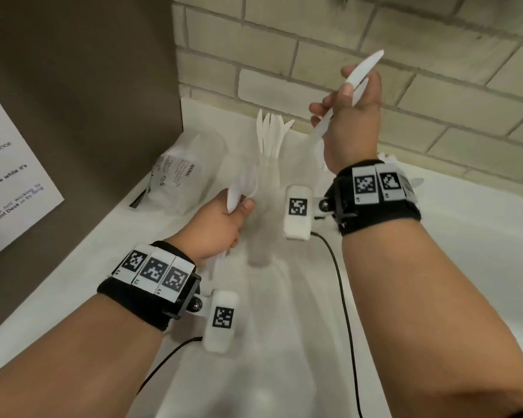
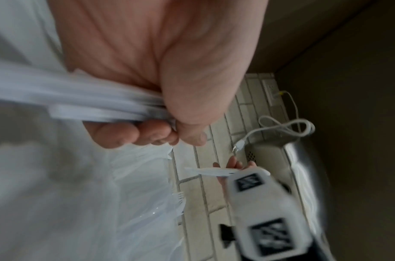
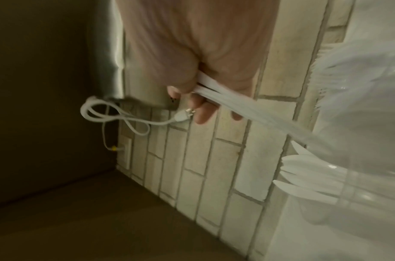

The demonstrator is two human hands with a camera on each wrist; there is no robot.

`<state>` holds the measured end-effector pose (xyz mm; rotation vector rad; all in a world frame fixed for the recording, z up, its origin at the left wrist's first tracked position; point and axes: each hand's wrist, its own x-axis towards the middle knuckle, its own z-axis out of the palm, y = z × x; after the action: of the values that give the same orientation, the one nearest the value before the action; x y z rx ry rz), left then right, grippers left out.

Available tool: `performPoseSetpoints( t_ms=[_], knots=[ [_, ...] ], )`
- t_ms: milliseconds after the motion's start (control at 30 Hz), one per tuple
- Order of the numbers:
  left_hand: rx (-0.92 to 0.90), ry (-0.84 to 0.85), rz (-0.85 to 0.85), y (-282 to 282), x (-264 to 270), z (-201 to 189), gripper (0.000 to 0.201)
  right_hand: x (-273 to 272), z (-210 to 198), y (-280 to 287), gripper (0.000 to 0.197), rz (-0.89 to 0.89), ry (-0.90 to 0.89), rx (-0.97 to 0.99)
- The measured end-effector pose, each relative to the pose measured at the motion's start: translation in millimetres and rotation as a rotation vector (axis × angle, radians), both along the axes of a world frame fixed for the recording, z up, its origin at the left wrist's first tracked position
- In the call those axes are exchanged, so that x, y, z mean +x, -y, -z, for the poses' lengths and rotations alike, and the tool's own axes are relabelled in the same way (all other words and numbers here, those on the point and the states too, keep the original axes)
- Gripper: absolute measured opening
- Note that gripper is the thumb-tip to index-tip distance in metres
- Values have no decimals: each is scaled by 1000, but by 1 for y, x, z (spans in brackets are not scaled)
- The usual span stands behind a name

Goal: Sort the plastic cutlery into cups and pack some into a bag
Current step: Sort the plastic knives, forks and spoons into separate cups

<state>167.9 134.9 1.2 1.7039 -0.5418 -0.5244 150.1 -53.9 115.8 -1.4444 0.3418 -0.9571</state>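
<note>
My right hand [image 1: 341,95] is raised in front of the brick wall and grips a few white plastic knives [image 1: 360,73], blades up; the right wrist view shows the same knives [image 3: 227,100] fanned out of the fist. Lower down, my left hand [image 1: 239,206] grips a bundle of white cutlery [image 1: 242,188], blurred in the left wrist view [image 2: 80,98]; its kind cannot be told. Behind the hands a clear cup [image 1: 269,164] holds several upright knives [image 3: 303,183]. A second clear cup [image 1: 260,236] stands blurred between my wrists. A clear plastic bag [image 1: 187,173] lies at the left.
A brown appliance side [image 1: 88,101] with a paper notice [image 1: 9,176] walls off the left. The brick wall [image 1: 435,86] runs behind the white counter [image 1: 465,236]. More cutlery, forks among it [image 3: 339,61], sits behind my right wrist. A white plug cord [image 3: 125,116] hangs on the wall.
</note>
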Motion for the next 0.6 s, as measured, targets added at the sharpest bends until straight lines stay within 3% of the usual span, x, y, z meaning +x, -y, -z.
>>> performPoseSetpoints(
  t_ms=[100,167,433,533,600],
  knots=[
    [-192,-272,-62,3,2,-10,24,30,8,3,20,32,61,-163],
    [-253,-359,-74,5,4,-17,28,49,18,5,19,30,16,-197],
    [-304,-452,-21,4,17,-13,35,90,55,14,26,-10,-396,-90],
    [-295,-457,-10,3,17,-10,38,82,48,15,58,46,-550,-279],
    [-293,-445,-5,5,15,-9,39,71,38,11,59,97,-510,-364]
  ],
)
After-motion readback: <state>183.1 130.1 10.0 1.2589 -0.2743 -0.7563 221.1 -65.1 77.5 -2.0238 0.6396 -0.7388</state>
